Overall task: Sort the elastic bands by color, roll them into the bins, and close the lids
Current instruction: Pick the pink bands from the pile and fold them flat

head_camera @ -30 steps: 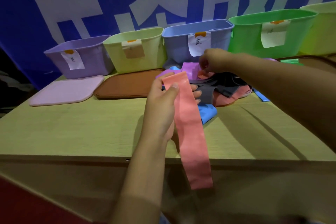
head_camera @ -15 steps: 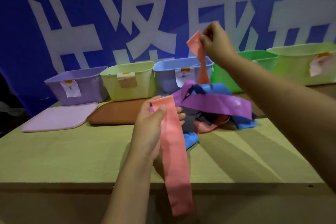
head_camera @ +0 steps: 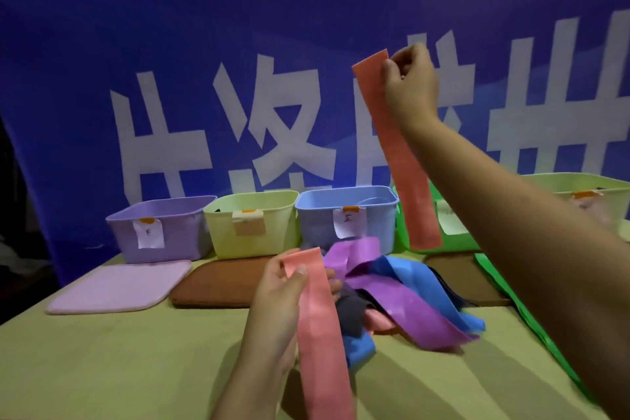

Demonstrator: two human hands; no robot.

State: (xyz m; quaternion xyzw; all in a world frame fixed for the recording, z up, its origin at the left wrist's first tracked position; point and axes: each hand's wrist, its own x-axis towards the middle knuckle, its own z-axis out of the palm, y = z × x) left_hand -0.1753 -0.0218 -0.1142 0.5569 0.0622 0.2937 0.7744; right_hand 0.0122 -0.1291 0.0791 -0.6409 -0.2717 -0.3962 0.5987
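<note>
Sorting is barely begun: both hands pinch pink bands, left hand low, right hand high; pile unsorted, lilac lid off

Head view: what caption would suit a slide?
Each hand holds a pink band above mixed bands before open bins.

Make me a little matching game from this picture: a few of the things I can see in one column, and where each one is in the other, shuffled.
Things:
1. second pink band
2. first pink band
3. lilac lid
4. purple band

Places:
A. flat on the table, in front of the lilac bin
B. in the pile of loose bands
C. held high by the right hand
D. held low by the left hand, trailing toward the camera

Pairs: 1-C, 2-D, 3-A, 4-B
</note>
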